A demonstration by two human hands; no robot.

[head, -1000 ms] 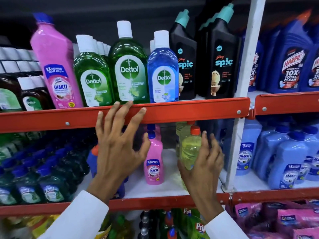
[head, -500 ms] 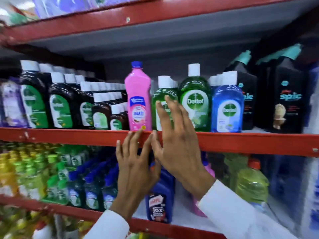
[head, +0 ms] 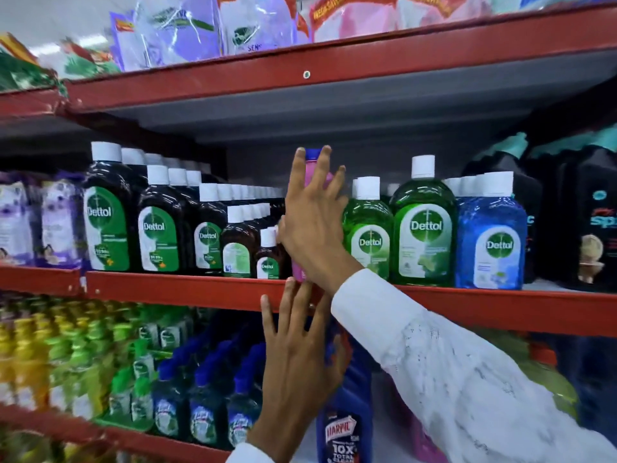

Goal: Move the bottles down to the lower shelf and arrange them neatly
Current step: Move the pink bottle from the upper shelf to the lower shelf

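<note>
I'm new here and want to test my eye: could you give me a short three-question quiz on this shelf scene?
1. True or false: the right hand is on the pink bottle.
2. Which colour are the caps on the Dettol bottles? A) red B) white C) black
3. What does the left hand touch with its fingertips?

Key:
1. True; its fingers are spread across the bottle's front, though a closed grip cannot be confirmed.
2. B.
3. The red shelf edge, just below the pink bottle.
</note>
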